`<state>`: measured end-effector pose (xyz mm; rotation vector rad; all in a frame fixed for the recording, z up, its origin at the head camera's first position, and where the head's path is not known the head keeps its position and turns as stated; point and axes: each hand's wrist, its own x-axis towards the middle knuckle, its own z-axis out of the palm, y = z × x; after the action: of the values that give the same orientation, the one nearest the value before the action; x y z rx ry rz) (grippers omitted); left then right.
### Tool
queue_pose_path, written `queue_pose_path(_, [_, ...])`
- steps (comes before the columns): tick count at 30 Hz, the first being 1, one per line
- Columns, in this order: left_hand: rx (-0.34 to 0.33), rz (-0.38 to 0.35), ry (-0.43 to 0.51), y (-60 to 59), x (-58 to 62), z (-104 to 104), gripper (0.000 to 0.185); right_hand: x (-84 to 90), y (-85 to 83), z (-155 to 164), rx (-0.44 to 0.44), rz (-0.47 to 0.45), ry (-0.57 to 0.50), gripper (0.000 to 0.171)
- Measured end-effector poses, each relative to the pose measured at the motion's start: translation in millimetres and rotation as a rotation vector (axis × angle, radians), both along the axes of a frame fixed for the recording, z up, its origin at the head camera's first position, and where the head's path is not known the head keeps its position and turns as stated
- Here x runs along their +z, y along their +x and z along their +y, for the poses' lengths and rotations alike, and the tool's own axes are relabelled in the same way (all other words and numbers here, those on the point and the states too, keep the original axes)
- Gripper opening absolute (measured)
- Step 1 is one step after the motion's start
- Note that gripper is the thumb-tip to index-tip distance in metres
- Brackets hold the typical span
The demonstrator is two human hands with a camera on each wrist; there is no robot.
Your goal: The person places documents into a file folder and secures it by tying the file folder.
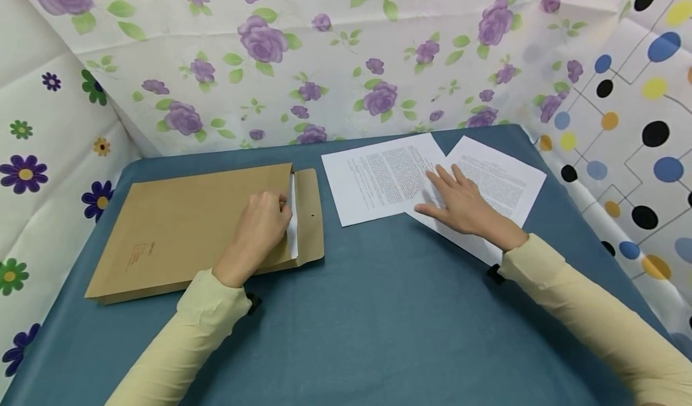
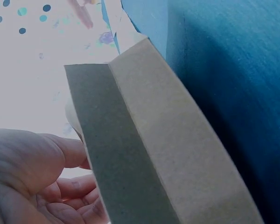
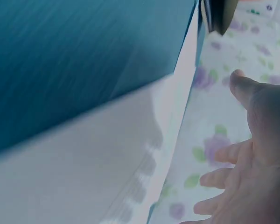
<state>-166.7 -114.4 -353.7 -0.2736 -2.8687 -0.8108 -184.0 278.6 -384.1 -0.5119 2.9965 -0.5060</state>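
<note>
I read the step as filling the flat brown kraft-paper envelope (image 1: 189,229) on the blue tabletop (image 1: 378,322): the left hand (image 1: 262,223) pinches the white sheet edge (image 1: 292,226) at its mouth, while the right hand (image 1: 465,205), fingers spread flat, presses the two printed white pages (image 1: 389,178) well to the right. Next move, in my judgement, needs a page slid over to the held-open mouth. The left wrist view alone shows the raised flap (image 2: 144,154); only the head view shows the pages' text.

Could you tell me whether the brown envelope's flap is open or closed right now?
Open. The envelope lies flat with its flap folded outward, and white paper shows at its mouth, where the left hand rests.
</note>
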Motion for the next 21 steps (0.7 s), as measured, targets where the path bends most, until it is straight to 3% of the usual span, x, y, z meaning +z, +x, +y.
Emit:
queue_pose_path(14, [0.001,-0.009,-0.009,0.5,-0.4,-0.6,0.022,1.5,-22.4,72.9,-0.141,-0.136,0.065,0.107])
queue_pose_path(21, [-0.002,-0.009,-0.010,1.6,1.8,-0.4,0.022,8.3,-30.4,101.6,-0.198,-0.151,0.069,0.110])
